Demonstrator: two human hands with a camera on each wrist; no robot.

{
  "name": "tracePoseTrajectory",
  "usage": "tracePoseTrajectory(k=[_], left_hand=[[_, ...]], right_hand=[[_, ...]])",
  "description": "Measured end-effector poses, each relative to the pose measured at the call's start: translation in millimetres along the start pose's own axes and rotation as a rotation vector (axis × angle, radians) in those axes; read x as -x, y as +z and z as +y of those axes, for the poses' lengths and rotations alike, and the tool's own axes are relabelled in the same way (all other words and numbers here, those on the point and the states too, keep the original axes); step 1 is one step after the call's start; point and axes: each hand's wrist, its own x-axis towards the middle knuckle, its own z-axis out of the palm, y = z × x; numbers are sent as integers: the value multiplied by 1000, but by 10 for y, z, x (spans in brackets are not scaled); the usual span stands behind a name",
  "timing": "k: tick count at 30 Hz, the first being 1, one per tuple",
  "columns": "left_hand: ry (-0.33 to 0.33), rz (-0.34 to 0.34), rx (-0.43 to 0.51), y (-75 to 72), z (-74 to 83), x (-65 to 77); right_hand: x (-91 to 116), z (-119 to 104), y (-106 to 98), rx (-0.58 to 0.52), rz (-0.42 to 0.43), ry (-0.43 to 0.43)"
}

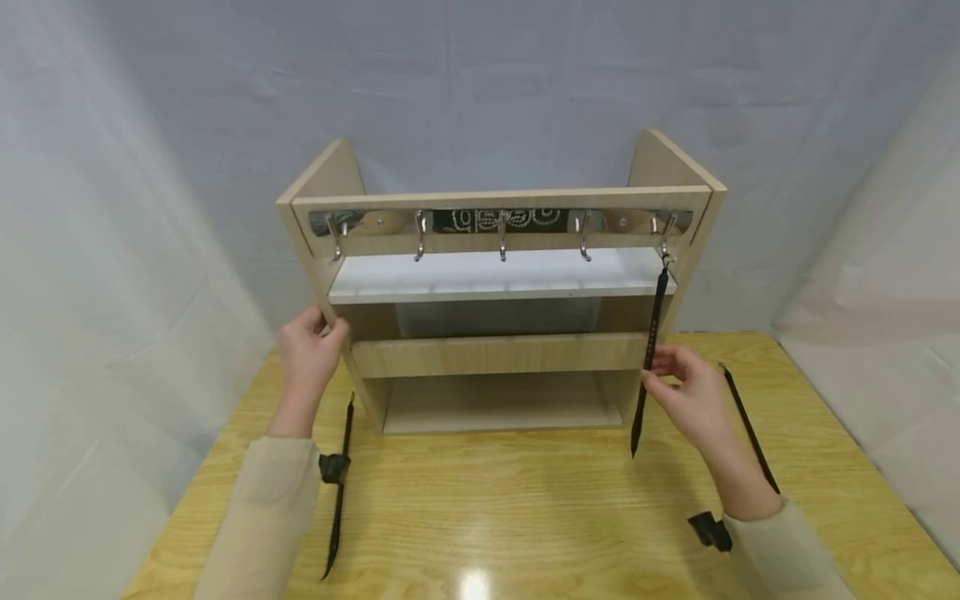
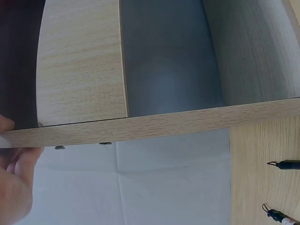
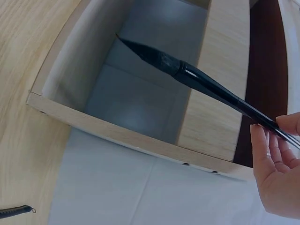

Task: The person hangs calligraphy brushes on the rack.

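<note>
In the head view my right hand [image 1: 690, 396] pinches a black calligraphy brush [image 1: 657, 312] between thumb and fingers. The brush hangs tip down, its cord loop at the rightmost metal hook [image 1: 667, 237]; whether the loop is fully over the hook is hard to tell. The right wrist view shows the brush's dark pointed bristles [image 3: 150, 55] and my thumb and fingers on its handle. My left hand [image 1: 307, 346] grips the front edge of the left side panel of a light wooden shelf [image 1: 495, 357], thumb in front. In the left wrist view that panel edge [image 2: 164, 126] runs between thumb and fingers.
Another brush [image 1: 750, 429] lies on the wooden table [image 1: 480, 508] at the right. One more brush [image 1: 336, 517] lies left of the shelf, while the left wrist view shows two looped handles there. Several metal hooks line the top rail, and pale sheeting [image 1: 495, 92] hangs behind.
</note>
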Motion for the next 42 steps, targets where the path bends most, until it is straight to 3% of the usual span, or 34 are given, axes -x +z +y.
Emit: tracePoseTrajectory(k=[6, 26, 36, 42], left_hand=[[25, 15, -7, 9, -27, -4], [30, 13, 9, 13, -31, -1], [51, 29, -6, 9, -14, 3], [46, 19, 13, 8, -21, -2]], right_hand=[[-59, 74, 68, -67, 36, -45], [-212, 186, 175, -55, 95, -63], [-176, -17, 136, -77, 106, -76], [-219, 170, 164, -55, 96, -56]])
